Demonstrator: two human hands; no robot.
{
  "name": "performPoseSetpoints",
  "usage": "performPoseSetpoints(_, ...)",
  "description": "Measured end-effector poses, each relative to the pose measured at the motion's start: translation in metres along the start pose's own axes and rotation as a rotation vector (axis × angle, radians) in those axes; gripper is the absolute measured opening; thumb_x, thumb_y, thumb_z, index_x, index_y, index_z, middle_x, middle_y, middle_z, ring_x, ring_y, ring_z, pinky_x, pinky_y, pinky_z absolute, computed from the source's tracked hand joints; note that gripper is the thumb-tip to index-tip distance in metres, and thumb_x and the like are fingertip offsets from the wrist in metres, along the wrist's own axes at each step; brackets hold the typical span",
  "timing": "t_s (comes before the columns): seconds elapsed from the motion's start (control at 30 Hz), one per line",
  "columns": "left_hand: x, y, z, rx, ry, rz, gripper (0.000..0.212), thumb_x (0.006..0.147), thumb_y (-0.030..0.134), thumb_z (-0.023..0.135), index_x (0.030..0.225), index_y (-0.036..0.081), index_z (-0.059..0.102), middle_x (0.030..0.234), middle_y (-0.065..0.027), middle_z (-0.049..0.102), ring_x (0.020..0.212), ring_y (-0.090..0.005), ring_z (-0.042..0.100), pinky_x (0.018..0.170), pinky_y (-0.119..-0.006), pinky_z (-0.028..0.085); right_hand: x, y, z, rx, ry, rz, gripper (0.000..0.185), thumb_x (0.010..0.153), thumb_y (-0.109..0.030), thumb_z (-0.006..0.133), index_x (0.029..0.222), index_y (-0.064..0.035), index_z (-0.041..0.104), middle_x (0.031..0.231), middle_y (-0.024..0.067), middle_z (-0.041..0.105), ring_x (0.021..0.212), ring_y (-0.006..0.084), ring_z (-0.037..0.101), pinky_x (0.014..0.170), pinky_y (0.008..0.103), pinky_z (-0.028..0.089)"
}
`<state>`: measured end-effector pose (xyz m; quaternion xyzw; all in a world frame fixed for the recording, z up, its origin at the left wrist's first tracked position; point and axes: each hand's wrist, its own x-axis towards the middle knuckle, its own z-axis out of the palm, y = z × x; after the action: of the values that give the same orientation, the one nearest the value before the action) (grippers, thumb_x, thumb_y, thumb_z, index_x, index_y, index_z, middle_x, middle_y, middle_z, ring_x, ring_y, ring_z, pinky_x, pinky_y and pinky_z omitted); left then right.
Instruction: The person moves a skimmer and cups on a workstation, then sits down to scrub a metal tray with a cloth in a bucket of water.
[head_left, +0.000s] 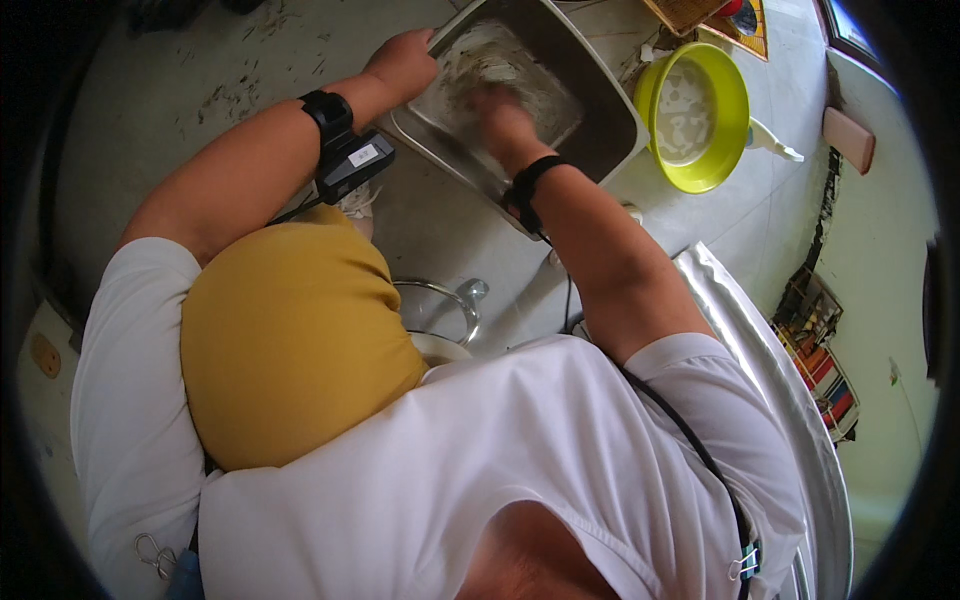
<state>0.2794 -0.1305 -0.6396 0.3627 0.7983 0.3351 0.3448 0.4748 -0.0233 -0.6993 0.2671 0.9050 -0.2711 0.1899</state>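
A deep rectangular stainless steel pan (600, 112) sits on the floor in front of me, tilted in the view. Its bottom bears a swirled smear of pale, wet-looking residue (499, 64). My left hand (403, 66) grips the pan's left rim, with the fingers curled at the edge. Inside the pan, my right hand (506, 120) reaches down to the bottom, and its fingers are blurred. Whether that hand holds anything cannot be made out. Each wrist wears a black strap; a small black box (356, 165) hangs by the left one.
Right of the pan stands a yellow-green plastic basin (701, 169) with whitish, patchy contents. A white handle (776, 142) sticks out beside it. Woven baskets (682, 11) lie beyond. A large shiny metal vessel (750, 345) curves along my right side. A metal ring frame (469, 307) shows below me.
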Motion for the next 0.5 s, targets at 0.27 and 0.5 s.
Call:
performPoseSetpoints(0.27,-0.004,-0.001,-0.002,0.01,-0.009,-0.029,0.036,0.078,0.009,0.049,0.111,0.002,0.06,0.098,-0.0256,0.064,0.094,-0.0463,0.057,0.082,-0.046,0.047,-0.017,0.036,-0.062,0.054,-0.254,0.083,0.038,0.08,-0.018,0.063,0.116,-0.0064,0.062,0.116,0.0216,0.061,0.111,0.0379,0.057,0.092,0.0425,0.047)
performPoseSetpoints(0.5,-0.002,0.007,-0.009,-0.031,-0.04,-0.009,0.042,0.076,0.01,0.049,0.115,-0.004,0.057,0.103,-0.029,0.062,0.097,-0.048,0.056,0.086,-0.047,0.046,0.042,-0.005,-0.016,0.153,0.093,-0.114,0.042,0.077,-0.006,0.06,0.118,-0.0123,0.062,0.119,0.0194,0.06,0.11,0.0385,0.057,0.092,0.0431,0.047)
